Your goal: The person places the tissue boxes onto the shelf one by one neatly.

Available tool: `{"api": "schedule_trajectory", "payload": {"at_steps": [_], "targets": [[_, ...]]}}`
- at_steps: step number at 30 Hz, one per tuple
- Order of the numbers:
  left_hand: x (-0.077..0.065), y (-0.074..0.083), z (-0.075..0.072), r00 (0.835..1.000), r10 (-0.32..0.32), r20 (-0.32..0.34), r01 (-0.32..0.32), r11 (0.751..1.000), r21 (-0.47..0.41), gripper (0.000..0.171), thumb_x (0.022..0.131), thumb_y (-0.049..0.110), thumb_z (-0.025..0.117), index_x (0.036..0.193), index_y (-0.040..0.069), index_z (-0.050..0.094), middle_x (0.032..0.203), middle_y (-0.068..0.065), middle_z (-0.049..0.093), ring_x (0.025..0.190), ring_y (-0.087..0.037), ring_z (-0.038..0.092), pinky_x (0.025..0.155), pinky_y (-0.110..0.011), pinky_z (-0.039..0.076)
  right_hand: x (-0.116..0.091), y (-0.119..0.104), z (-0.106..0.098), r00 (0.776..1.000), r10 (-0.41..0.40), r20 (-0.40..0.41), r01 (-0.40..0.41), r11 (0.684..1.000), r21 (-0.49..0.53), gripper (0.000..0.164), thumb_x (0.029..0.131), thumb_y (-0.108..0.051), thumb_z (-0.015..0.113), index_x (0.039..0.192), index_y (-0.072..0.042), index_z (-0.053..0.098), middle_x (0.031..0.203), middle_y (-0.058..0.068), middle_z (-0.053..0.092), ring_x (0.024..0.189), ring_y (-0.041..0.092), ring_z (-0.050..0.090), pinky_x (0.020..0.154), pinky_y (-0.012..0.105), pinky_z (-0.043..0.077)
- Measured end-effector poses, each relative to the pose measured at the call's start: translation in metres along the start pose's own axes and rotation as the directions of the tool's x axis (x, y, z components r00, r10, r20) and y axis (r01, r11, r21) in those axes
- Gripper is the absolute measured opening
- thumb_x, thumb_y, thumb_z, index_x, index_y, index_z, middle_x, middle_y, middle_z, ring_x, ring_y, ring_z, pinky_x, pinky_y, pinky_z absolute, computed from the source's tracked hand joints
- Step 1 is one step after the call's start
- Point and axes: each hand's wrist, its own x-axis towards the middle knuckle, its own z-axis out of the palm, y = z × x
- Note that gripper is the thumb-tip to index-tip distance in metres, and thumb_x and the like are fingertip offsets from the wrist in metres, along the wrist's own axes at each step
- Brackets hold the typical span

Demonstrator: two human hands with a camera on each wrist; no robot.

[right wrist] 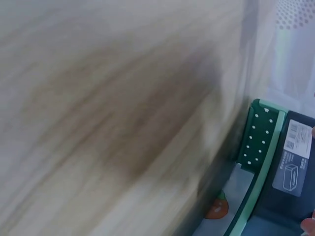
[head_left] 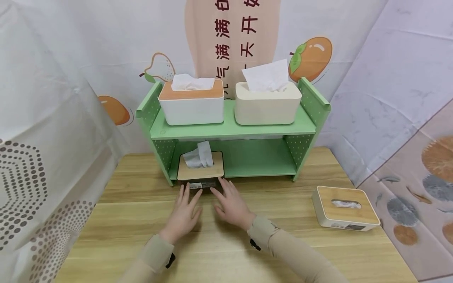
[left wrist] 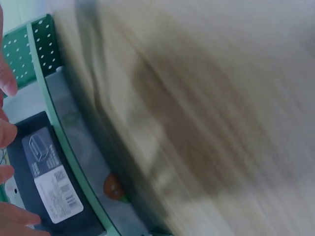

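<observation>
A black tissue box [head_left: 214, 182] with a wooden lid and a tissue sticking out sits at the left end of the green rack's lower shelf [head_left: 258, 157]. Its labelled black side [left wrist: 54, 172] faces the table front. My left hand [head_left: 182, 218] reaches to the left part of that side, fingers spread and fairly straight. On the other side, my right hand [head_left: 234, 206] has its fingertips at the box's front right corner, fingers extended. Neither hand is curled round the box. Only a few fingertips [right wrist: 308, 226] show in the right wrist view, so the exact contact is hard to tell.
On the rack's upper shelf [head_left: 229, 112] stand a white tissue box [head_left: 194, 110] with an orange-brown lid and a cream tissue box [head_left: 267, 108]. A white tissue box with a wooden lid [head_left: 348, 214] lies at the table's right. Printed cloth [head_left: 116, 35] hangs behind and beside the table.
</observation>
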Motion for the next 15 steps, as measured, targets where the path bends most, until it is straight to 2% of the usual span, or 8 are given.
{"api": "schedule_trajectory", "payload": {"at_steps": [6, 11, 15], "targets": [[-0.002, -0.005, 0.006, 0.999, -0.034, 0.018, 0.033, 0.998, 0.061, 0.065, 0.088, 0.021, 0.067, 0.144, 0.004, 0.037, 0.147, -0.041, 0.014, 0.136, -0.058, 0.01, 0.106, -0.067, 0.021, -0.001, -0.004, 0.004, 0.999, 0.0, 0.046, 0.002, 0.999, -0.046, 0.063, 0.087, -0.031, 0.067, 0.143, -0.018, 0.042, 0.152, 0.023, 0.025, 0.139, 0.039, 0.029, 0.114, 0.048, 0.024], [0.003, -0.011, 0.008, 0.995, -0.096, 0.021, 0.093, 0.988, 0.127, 0.066, 0.09, 0.027, 0.064, 0.145, 0.004, 0.036, 0.151, -0.035, 0.014, 0.139, -0.053, 0.007, 0.108, -0.068, 0.013, 0.005, -0.001, 0.008, 0.998, 0.001, 0.065, 0.002, 0.998, -0.058, 0.068, 0.086, -0.031, 0.068, 0.145, -0.018, 0.039, 0.153, 0.025, 0.02, 0.138, 0.045, 0.026, 0.113, 0.052, 0.023], [0.009, -0.014, 0.009, 0.984, -0.168, 0.051, 0.158, 0.974, 0.163, 0.066, 0.093, 0.036, 0.057, 0.148, 0.009, 0.032, 0.154, -0.028, 0.012, 0.142, -0.048, 0.005, 0.11, -0.066, 0.004, 0.014, 0.004, 0.01, 0.997, 0.022, 0.08, -0.016, 0.997, -0.078, 0.07, 0.084, -0.03, 0.07, 0.145, -0.018, 0.038, 0.153, 0.026, 0.02, 0.135, 0.049, 0.028, 0.113, 0.053, 0.023]]}}
